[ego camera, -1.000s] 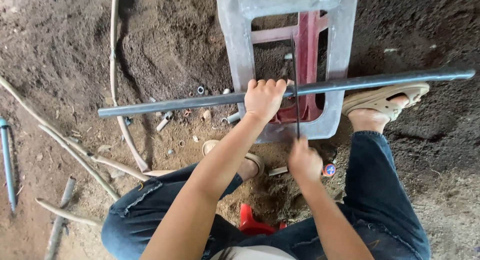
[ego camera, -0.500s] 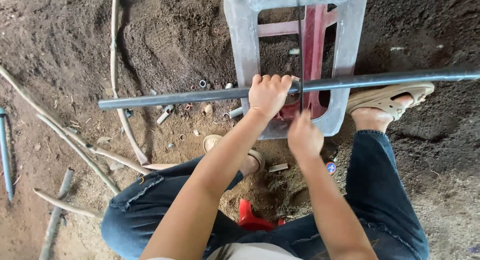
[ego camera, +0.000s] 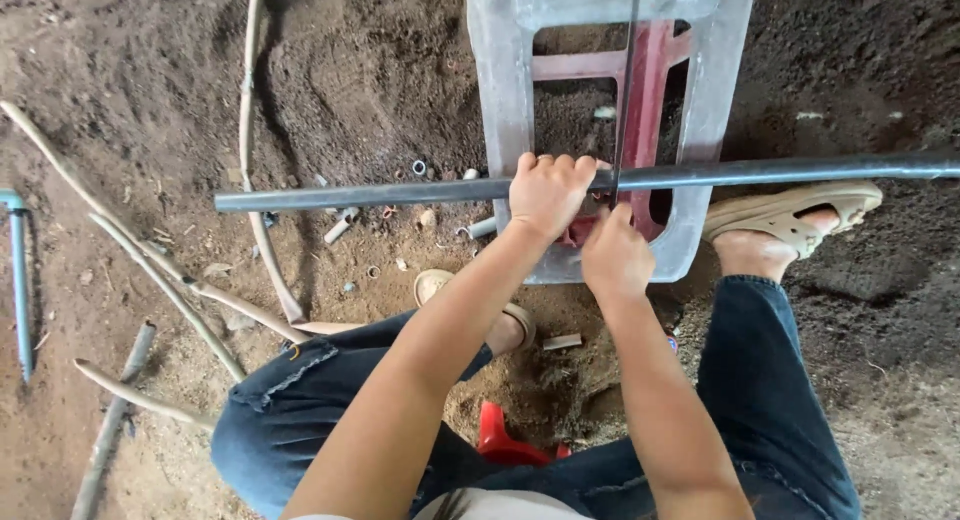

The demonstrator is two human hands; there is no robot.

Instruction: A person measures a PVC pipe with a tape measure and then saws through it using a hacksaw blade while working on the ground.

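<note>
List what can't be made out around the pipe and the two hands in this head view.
- Saw handle: hidden inside the right hand.
- Saw blade: its far end is cut off by the top edge.
- Dark pipe: its right end runs off the right edge; the cut point sits behind the left hand.
- Grey stool: its top is cut off by the upper edge.
- Small bits on the dirt: too small to identify.

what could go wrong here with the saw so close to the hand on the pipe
The saw blade crosses the grey pipe right beside the left hand; a jump could nick the fingers. The pipe's long end overhangs the upturned stool unsupported, so it may sag and pinch the blade. The sandalled foot under the pipe might slip on loose dirt.
</note>
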